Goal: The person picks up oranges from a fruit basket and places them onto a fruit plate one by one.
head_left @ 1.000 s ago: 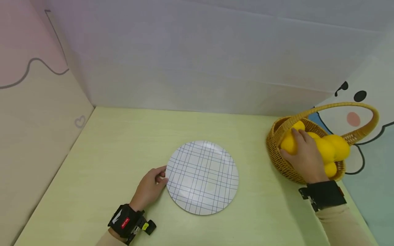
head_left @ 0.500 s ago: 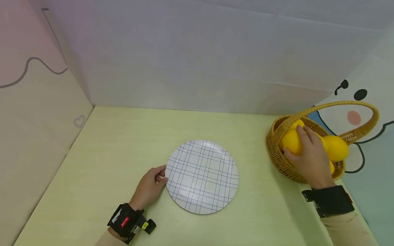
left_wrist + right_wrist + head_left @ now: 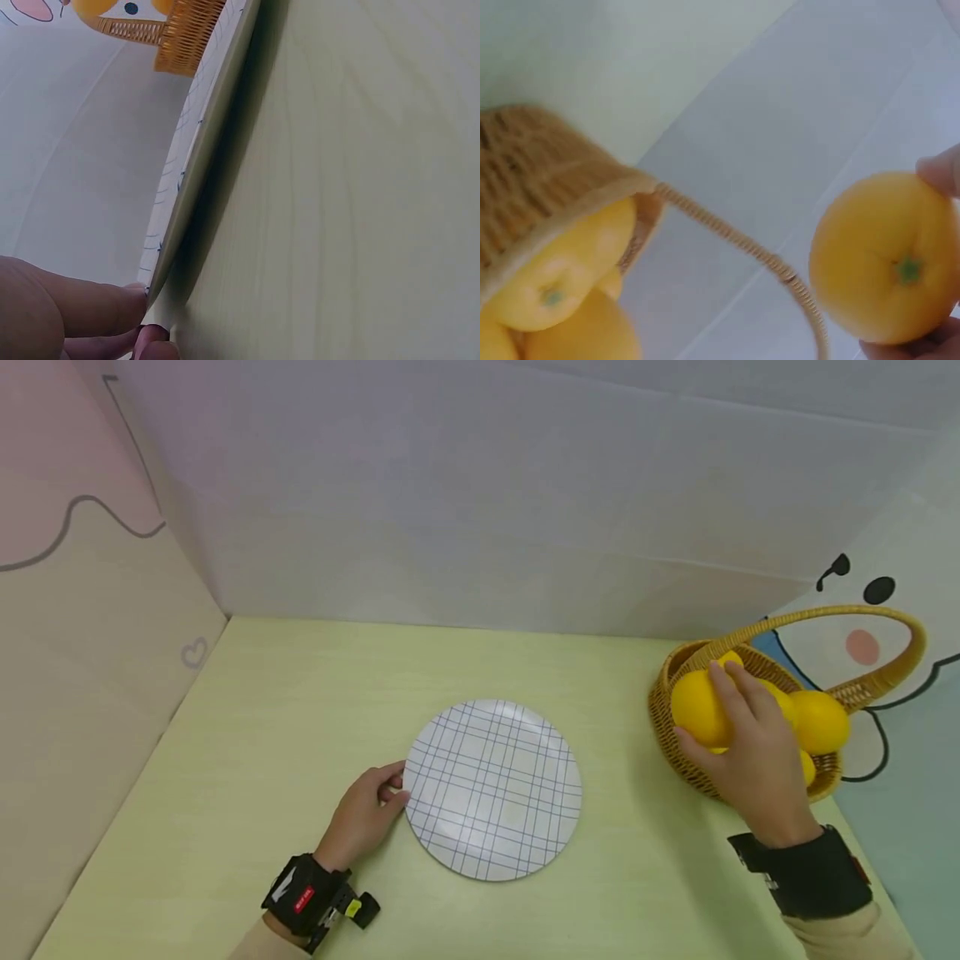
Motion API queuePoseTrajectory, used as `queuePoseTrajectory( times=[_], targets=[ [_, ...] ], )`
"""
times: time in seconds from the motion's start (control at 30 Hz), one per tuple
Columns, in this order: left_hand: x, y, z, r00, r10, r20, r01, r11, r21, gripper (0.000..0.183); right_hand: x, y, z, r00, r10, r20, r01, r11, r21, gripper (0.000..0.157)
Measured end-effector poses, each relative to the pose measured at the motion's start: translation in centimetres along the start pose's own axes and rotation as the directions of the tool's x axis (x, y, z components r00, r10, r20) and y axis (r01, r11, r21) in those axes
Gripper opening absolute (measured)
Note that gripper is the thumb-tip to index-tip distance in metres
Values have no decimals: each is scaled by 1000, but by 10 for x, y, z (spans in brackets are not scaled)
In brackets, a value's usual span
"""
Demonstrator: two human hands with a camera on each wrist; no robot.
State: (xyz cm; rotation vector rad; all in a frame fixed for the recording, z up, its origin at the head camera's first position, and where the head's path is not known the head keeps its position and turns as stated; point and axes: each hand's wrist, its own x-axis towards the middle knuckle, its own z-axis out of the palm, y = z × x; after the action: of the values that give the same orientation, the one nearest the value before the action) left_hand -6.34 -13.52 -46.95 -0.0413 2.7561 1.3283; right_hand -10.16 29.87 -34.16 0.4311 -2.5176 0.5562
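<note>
A round white plate (image 3: 491, 789) with a blue checked pattern lies in the middle of the table. My left hand (image 3: 362, 820) pinches its left rim; in the left wrist view the fingertips (image 3: 112, 309) meet the plate edge (image 3: 196, 142), and a dark gap shows under the rim. At the right, my right hand (image 3: 761, 768) grips an orange (image 3: 696, 708) over the wicker basket (image 3: 666, 735). The right wrist view shows this orange (image 3: 870, 259) between thumb and fingers, its green stem spot visible, apart from the basket's rim. Several more oranges (image 3: 821, 722) lie in the basket.
The basket's tall arched handle (image 3: 825, 612) rises behind the right hand. A pale wall (image 3: 480, 527) closes off the table's back, with printed panels at left and right. Pale wood tabletop (image 3: 300, 693) stretches around the plate.
My right hand has drawn an orange up from among the others, and the hand's wrist has shifted toward the near right. The left hand and the plate have stayed in place.
</note>
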Motion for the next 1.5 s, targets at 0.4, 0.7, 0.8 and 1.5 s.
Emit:
queuePoseTrajectory(
  times=[0.4,0.7,0.8,1.5],
  targets=[
    [1,-1,1,999,32,-5,-32,999,12,44,30,-36,44,918,-337,208,316,940,130,87],
    [0,-4,-1,1000,15,-8,-15,999,29,44,50,-64,104,854,-402,330,311,903,296,80],
    [2,-6,0,1000,19,-4,-19,999,31,45,55,-73,118,839,-390,381,272,905,326,78],
    [5,-9,2,1000,22,11,-22,1000,11,44,70,-113,199,659,-513,550,301,850,433,70]
  ],
)
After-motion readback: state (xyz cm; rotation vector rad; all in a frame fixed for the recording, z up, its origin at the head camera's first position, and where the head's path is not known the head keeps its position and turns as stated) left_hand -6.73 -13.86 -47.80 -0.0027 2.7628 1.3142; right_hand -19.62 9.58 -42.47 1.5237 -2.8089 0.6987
